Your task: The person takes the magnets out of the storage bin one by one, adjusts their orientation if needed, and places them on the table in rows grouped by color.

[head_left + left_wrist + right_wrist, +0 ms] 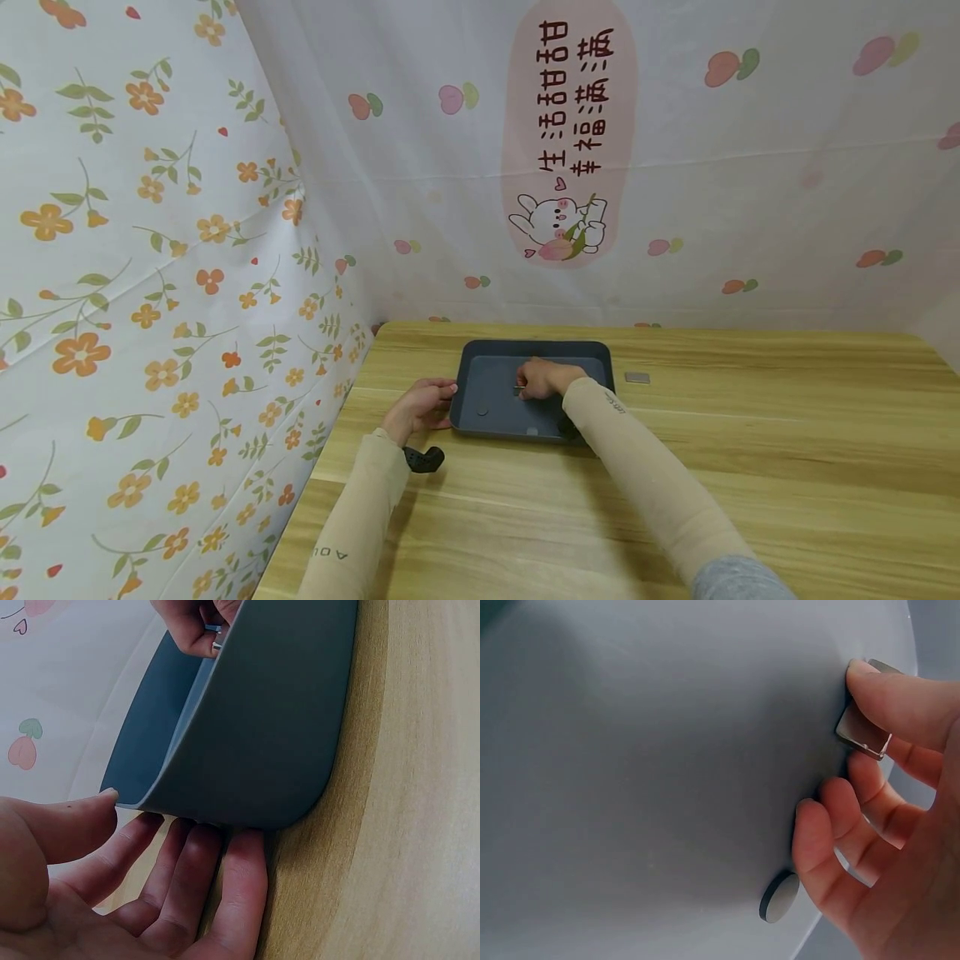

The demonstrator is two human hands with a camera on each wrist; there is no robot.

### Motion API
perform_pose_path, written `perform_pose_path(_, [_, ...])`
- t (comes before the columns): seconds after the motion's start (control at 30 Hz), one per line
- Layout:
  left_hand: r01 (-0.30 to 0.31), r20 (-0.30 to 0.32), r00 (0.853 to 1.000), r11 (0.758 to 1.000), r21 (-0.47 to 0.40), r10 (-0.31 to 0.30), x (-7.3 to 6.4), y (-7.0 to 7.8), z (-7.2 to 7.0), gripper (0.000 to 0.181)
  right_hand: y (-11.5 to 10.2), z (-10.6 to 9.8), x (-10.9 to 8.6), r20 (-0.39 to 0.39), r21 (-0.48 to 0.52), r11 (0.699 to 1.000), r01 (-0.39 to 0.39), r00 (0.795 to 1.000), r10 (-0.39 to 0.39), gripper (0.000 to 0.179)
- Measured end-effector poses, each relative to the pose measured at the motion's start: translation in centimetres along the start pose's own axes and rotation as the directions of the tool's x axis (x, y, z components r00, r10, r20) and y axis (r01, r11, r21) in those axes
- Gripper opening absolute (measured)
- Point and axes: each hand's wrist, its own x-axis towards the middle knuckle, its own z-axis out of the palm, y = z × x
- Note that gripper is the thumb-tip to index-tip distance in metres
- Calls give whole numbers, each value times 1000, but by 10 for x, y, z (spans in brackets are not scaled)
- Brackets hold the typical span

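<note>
A dark grey rectangular tray (483, 379) lies on the wooden table. At its left end my left hand (417, 408) holds it, the thumb on the rim and the other fingers against the outer wall (255, 742). Inside the tray, my right hand (543, 378) pinches a small flat metal piece (861, 733) with square corners near the tray floor. Another metal edge (885, 667) shows beyond the thumb; I cannot tell if it belongs to the same piece. A round metal disc (780, 898) lies in the tray, close to the right hand's curled fingers.
Right of the tray, a small flat rectangular piece (637, 377) lies on the wooden table (750, 450). Behind the table hangs a printed white cloth (675, 167), and a floral cloth (172, 292) hangs along the left. A black wrist mount (425, 460) sits at my left wrist.
</note>
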Motion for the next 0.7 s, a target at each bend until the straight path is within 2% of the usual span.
perform_pose_path(0.27, [-5, -1, 1000, 1000, 13, 5, -1, 0, 0, 37, 1, 0, 0, 15, -19, 1000, -12, 1000, 13, 12])
perform_pose_path(0.7, [1, -1, 1000, 1000, 3, -1, 0, 0, 0, 36, 4, -3, -7, 8, 24, 1000, 17, 1000, -18, 11])
